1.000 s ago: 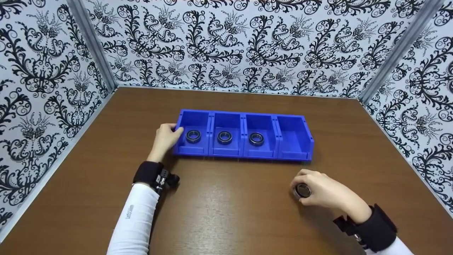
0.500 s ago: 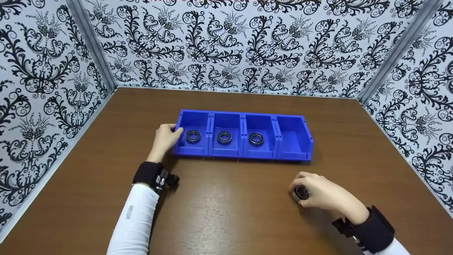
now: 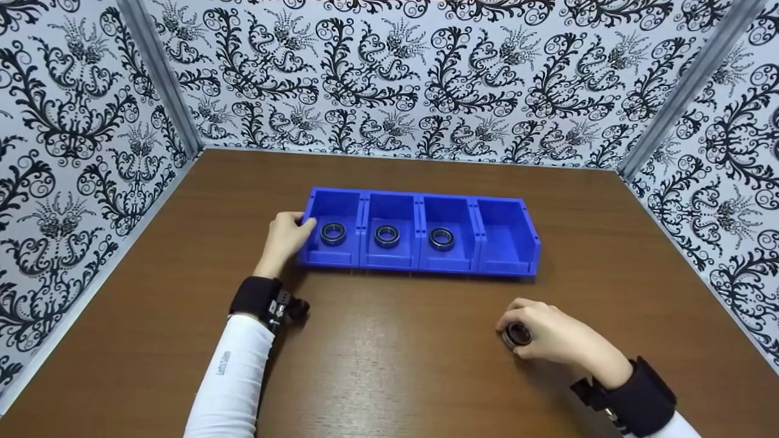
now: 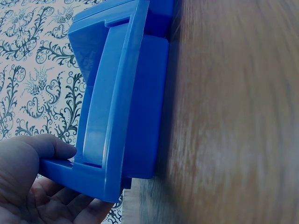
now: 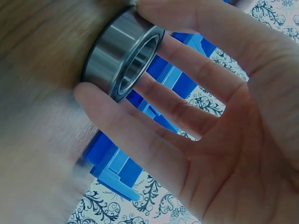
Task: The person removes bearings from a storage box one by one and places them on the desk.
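Observation:
A row of blue bins stands across the middle of the table. My left hand grips its left side wall, thumb over the top edge and fingers outside, as the left wrist view also shows. One ring-shaped ball bearing lies in each of the three left compartments: a left one, a middle one and a right one. In front of the bins at the right, my right hand holds another bearing between thumb and fingertips, tilted on edge close over the tabletop.
The brown wooden table runs back to patterned panels at the rear and both sides. Grey posts mark the corners. The fourth compartment shows its bare blue floor.
My right hand has shifted slightly toward me and to the left, with the bearing still in its fingers. The left hand and the bins have stayed put.

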The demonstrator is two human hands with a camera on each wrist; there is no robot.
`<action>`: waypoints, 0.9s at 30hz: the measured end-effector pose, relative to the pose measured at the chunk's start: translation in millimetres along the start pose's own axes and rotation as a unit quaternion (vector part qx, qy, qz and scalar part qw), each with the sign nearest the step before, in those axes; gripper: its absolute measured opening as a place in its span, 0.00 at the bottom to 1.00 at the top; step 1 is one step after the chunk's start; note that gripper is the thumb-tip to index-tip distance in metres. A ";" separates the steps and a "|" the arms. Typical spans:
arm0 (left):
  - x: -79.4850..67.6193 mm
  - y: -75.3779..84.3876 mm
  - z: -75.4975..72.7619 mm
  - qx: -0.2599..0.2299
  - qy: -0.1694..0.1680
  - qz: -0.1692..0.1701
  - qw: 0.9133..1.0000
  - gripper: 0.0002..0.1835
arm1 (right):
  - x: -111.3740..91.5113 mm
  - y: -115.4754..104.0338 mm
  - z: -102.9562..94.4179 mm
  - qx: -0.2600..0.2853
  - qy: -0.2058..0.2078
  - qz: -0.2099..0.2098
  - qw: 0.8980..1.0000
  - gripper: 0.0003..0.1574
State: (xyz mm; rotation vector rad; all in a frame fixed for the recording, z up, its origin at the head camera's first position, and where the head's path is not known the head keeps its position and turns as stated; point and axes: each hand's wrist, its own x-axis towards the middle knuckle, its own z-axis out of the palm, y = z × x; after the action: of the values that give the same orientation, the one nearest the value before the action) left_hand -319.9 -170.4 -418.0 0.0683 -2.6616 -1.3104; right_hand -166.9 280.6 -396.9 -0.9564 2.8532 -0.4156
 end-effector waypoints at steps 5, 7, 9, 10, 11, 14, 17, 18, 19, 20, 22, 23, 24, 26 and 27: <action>0.7 -0.1 0.5 0.005 0.007 0.007 1.000 0.16 | -0.7 -0.2 0.4 0.008 0.007 -0.005 1.000 0.21; 0.9 -0.4 1.2 0.005 0.008 0.007 1.000 0.17 | -0.8 -0.5 0.4 0.008 0.007 -0.004 1.000 0.21; 1.0 -0.5 1.7 0.006 0.007 0.005 1.000 0.18 | -0.9 -0.8 0.0 0.007 0.006 -0.001 1.000 0.21; 0.9 -0.5 1.9 0.006 0.006 0.004 1.000 0.19 | -0.9 -0.9 -0.2 0.006 0.006 0.001 1.000 0.21; 1.0 -0.6 1.9 0.007 0.006 0.004 1.000 0.19 | -0.9 -1.0 -0.4 0.006 0.005 0.003 1.000 0.21; 0.7 -0.4 1.8 0.005 0.005 0.001 1.000 0.19 | -0.8 -1.0 -0.8 0.005 0.006 0.005 1.000 0.21; 0.5 -1.1 1.4 0.004 0.004 0.000 1.000 0.19 | -0.8 -1.1 -0.3 0.006 0.009 0.004 1.000 0.22; 0.5 -1.4 1.4 0.004 0.004 0.000 1.000 0.19 | -0.8 -1.1 -0.2 0.006 0.010 0.002 1.000 0.22; 0.6 -1.6 1.3 0.004 0.004 0.000 1.000 0.19 | -0.9 -1.2 0.0 0.005 0.010 0.002 1.000 0.22; 0.6 -1.7 1.3 0.005 0.004 0.000 1.000 0.19 | -1.0 -1.2 0.2 0.005 0.011 0.001 1.000 0.21; 0.8 -1.7 1.3 0.006 0.004 0.000 1.000 0.19 | -1.3 -1.2 0.5 0.003 0.013 0.002 1.000 0.21; 0.8 -1.6 1.4 0.006 0.004 0.000 1.000 0.19 | -1.7 -1.1 0.9 0.002 0.013 0.004 1.000 0.22; 0.9 -1.4 1.5 0.006 0.004 -0.001 1.000 0.19 | -2.0 -1.0 1.1 0.002 0.013 0.005 1.000 0.22; 0.8 -0.9 1.8 0.005 0.004 -0.002 1.000 0.19 | -2.8 -0.9 1.6 0.003 0.014 0.008 1.000 0.22; 0.8 -0.7 1.8 0.004 0.005 -0.003 1.000 0.19 | -3.1 -0.8 1.9 0.002 0.014 0.008 1.000 0.22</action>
State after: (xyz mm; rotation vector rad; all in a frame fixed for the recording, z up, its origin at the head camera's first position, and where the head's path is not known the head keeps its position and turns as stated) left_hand -321.0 -169.4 -419.5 0.0826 -2.6608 -1.2983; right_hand -163.6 281.5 -398.4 -0.9350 2.8811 -0.4376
